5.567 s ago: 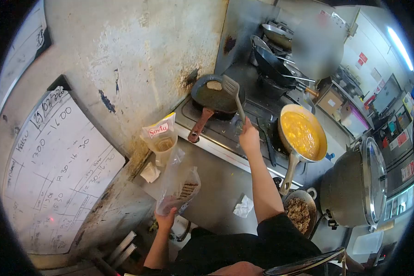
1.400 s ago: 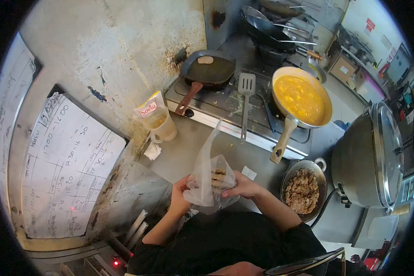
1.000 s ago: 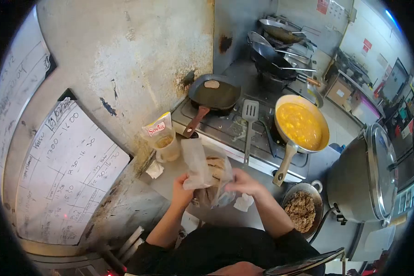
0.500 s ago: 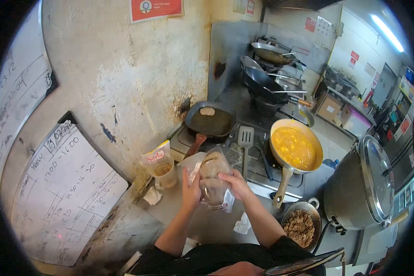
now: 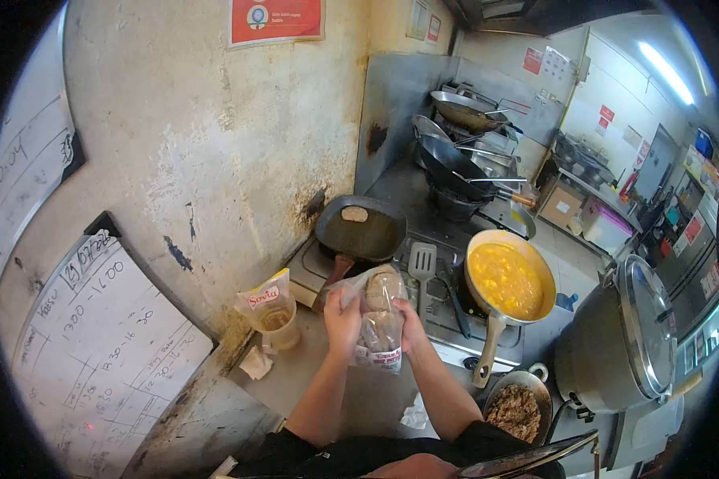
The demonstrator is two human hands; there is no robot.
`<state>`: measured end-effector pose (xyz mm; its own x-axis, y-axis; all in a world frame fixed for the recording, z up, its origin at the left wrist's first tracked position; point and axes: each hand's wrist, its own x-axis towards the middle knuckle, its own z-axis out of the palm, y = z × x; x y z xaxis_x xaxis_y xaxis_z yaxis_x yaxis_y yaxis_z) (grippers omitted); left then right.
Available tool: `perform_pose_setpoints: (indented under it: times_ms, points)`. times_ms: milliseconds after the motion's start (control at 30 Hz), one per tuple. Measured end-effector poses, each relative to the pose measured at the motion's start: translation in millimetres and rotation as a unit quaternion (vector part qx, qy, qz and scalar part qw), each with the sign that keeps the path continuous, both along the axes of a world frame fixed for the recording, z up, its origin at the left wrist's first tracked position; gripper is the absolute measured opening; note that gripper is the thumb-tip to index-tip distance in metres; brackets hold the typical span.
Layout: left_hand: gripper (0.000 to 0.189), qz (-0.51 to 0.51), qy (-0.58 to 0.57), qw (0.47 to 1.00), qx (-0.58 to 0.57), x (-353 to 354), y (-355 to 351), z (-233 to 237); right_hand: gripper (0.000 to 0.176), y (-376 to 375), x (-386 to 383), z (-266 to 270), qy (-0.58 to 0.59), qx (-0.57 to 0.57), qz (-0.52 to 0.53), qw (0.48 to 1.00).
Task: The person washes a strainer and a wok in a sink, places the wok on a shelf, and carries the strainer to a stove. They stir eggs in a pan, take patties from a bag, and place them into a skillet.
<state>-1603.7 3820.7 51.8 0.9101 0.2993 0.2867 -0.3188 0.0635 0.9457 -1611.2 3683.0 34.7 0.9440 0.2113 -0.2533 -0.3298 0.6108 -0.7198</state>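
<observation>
A clear plastic bag [image 5: 382, 319] with brownish round pieces inside is held between both hands above the steel counter. My left hand [image 5: 344, 323] grips the bag's left edge near its top. On the right side, my right hand [image 5: 410, 326] is closed on the bag's edge. Just behind it, a square dark pan [image 5: 367, 239] with a wooden handle holds one small brown patty [image 5: 355, 214]. A Sovia pouch [image 5: 268, 302] stands in a clear jug to the left. To the right of the bag, a slotted spatula [image 5: 422, 267] lies on the stove.
A pan of yellow-orange food [image 5: 510, 279] sits on the right of the stove, its handle pointing towards me. Nearby are a bowl of browned food [image 5: 516, 411] and a large lidded pot [image 5: 599, 343]. Woks [image 5: 447, 160] stand at the back. Crumpled tissue [image 5: 256, 363] lies at left.
The bag now hangs more upright, with its printed end lower and its pieces showing more clearly. Both hands have shifted slightly along its edges. The whole view has tilted a little.
</observation>
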Motion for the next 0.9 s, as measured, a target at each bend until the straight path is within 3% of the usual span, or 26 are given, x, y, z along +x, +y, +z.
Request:
perform_pose_setpoints:
  times_ms: [67, 133, 167, 300, 367, 400, 467, 533, 600, 667, 733, 767, 900]
  points:
    - [0.021, 0.015, 0.056, 0.998, -0.012, 4, -2, 29, 0.048, 1, 5, 10, 0.028, 0.052, -0.034, 0.998]
    - [0.024, -0.196, 0.137, 0.934, -0.265, 12, 1, 43, 0.047, -2, 19, 21, 0.022, 0.034, -0.055, 0.998]
    - [0.026, -0.218, 0.141, 0.919, -0.297, 30, -1, 22, 0.044, -6, 29, 25, 0.025, 0.039, -0.045, 0.998]
    - [0.03, -0.136, 0.127, 0.896, -0.403, 74, -20, 13, 0.037, -29, 93, 28, 0.033, -0.004, 0.014, 0.999]
    - [0.031, -0.049, 0.211, 0.854, -0.474, 92, -26, 19, 0.036, -41, 133, 13, 0.047, -0.007, 0.029, 0.998]
    - [0.031, -0.051, 0.21, 0.853, -0.475, 96, -26, 17, 0.034, -49, 155, 3, 0.055, -0.037, 0.065, 0.996]
    - [0.032, -0.183, 0.254, 0.832, -0.457, 105, -22, 17, 0.033, -56, 174, 11, 0.059, -0.072, 0.105, 0.99]
    - [0.031, -0.227, 0.234, 0.856, -0.4, 104, -20, 14, 0.028, -59, 180, 26, 0.075, -0.137, 0.111, 0.981]
    - [0.032, -0.198, 0.169, 0.927, -0.27, 98, -21, 15, 0.026, -66, 196, 18, 0.078, -0.167, 0.12, 0.976]
    - [0.034, -0.142, 0.169, 0.935, -0.276, 112, -29, -4, 0.025, -73, 218, -4, 0.088, -0.195, 0.125, 0.969]
    - [0.041, -0.055, 0.182, 0.944, -0.269, 131, -38, -26, 0.023, -74, 239, -27, 0.075, -0.259, 0.05, 0.962]
    - [0.04, -0.037, 0.19, 0.95, -0.246, 130, -40, -22, 0.025, -70, 229, -14, 0.057, -0.304, 0.04, 0.95]
    - [0.034, -0.057, 0.166, 0.956, -0.236, 132, -38, -11, 0.033, -50, 196, 28, -0.022, -0.54, -0.04, 0.84]
